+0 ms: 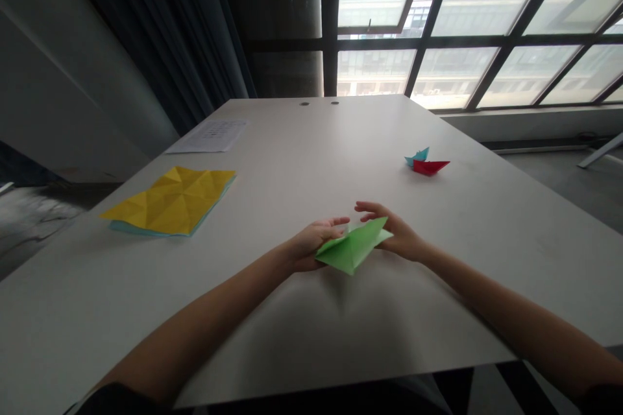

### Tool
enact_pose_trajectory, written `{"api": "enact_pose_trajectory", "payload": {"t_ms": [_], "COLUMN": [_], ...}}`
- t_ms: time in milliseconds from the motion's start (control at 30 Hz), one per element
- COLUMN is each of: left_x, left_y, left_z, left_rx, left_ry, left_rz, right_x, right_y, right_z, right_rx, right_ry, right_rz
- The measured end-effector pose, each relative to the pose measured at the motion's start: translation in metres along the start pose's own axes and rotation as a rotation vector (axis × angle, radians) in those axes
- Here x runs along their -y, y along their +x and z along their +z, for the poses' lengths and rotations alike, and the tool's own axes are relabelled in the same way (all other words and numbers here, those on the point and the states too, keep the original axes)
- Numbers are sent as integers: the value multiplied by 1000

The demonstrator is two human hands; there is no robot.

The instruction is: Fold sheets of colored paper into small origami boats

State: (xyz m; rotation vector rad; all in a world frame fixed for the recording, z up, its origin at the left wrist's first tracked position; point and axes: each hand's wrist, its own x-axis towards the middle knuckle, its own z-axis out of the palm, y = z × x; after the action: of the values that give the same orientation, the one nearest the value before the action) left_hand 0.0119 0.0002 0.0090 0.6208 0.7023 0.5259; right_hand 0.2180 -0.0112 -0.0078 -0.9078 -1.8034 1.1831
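A light green sheet of folded paper (pixel 354 248), with pointed corners and creases, is held up just above the table near its front edge. My left hand (pixel 314 243) grips its left side, the thumb over the paper and the fingers behind. To the right, my right hand (pixel 396 233) is partly behind the paper's right corner. Its fingers are extended and apart, and whether its palm touches the paper is hard to tell.
A red paper boat (pixel 430 167) and a light blue paper boat (pixel 418 157) sit together on the white table (pixel 311 142), right of centre. Creased yellow paper (pixel 178 198) lies over light blue paper (pixel 146 229) at left. A printed sheet (pixel 210 136) lies farther back.
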Motion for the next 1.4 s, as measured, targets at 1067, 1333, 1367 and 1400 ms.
{"api": "enact_pose_trajectory", "payload": {"t_ms": [1067, 1333, 1367, 1400], "left_x": [-6, -16, -18, -21], "left_y": [22, 15, 14, 13], "left_z": [-36, -45, -45, -47], "left_rx": [-364, -587, -611, -629], "left_ry": [691, 1241, 1305, 1368], "left_rz": [567, 695, 707, 724], "right_x": [-14, -18, -19, -19], "right_y": [9, 15, 18, 21], "right_z": [-20, -14, -13, -12], "right_rx": [-118, -106, -104, -104], "right_ry": [-546, -627, -639, -653], "right_rz": [145, 147, 137, 124]}}
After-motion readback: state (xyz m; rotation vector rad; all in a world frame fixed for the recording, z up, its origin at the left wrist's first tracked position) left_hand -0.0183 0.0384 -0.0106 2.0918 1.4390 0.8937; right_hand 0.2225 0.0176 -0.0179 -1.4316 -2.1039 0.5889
